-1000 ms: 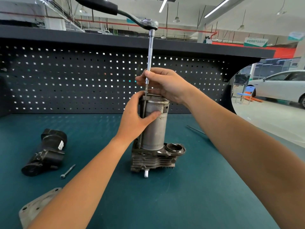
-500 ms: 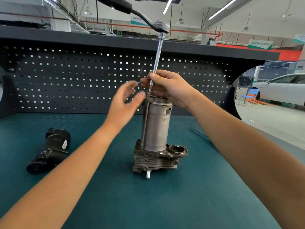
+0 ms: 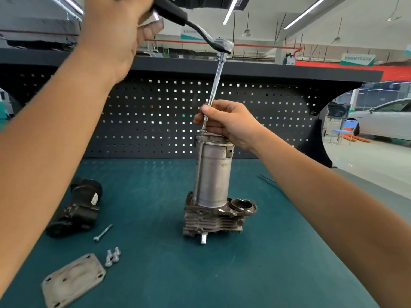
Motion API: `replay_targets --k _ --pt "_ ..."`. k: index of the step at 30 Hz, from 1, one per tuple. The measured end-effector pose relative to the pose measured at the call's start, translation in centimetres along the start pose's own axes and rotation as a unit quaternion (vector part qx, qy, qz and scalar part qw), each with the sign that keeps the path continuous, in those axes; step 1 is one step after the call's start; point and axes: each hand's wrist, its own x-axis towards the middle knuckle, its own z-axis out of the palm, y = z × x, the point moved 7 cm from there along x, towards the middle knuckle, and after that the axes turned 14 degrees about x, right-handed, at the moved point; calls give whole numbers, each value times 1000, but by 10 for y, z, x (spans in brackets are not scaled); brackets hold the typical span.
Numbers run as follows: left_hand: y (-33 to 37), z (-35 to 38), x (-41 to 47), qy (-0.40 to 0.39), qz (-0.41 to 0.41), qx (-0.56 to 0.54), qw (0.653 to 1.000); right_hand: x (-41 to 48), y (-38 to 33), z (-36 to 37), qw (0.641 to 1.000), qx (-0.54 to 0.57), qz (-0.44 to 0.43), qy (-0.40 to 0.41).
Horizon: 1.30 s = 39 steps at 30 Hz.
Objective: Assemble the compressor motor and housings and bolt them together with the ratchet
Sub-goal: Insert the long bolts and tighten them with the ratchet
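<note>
Right hand (image 3: 229, 124) pinching the lower end of the ratchet (image 3: 224, 46) shaft, knuckles resting atop the upright motor (image 3: 213, 174), left hand (image 3: 115, 34) raised high, fingers wrapped round the black handle, motor standing in the finned housing (image 3: 211, 222) mid-bench on the teal mat (image 3: 266, 263)

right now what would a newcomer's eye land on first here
The tall grey motor standing upright in the middle of the bench, with a ratchet on a long bar rising from its top. The left hand grips the ratchet handle up high; the right hand holds the bar just above the motor.
</note>
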Motion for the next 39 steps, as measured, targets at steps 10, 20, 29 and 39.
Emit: replay_targets --k 10,20,29,39 --pt "-12 -17 8 16 11 38 999 4 3 2 996 -47 72 -20" --pt "8 -17 5 27 90 77 993 8 -1 -4 995 -99 -18 26" --pt "7 -18 5 -14 106 69 992 9 1 -2 999 -30 45 -1" --pt "10 -11 6 -15 73 101 992 3 -24 -7 955 -265 -89 96"
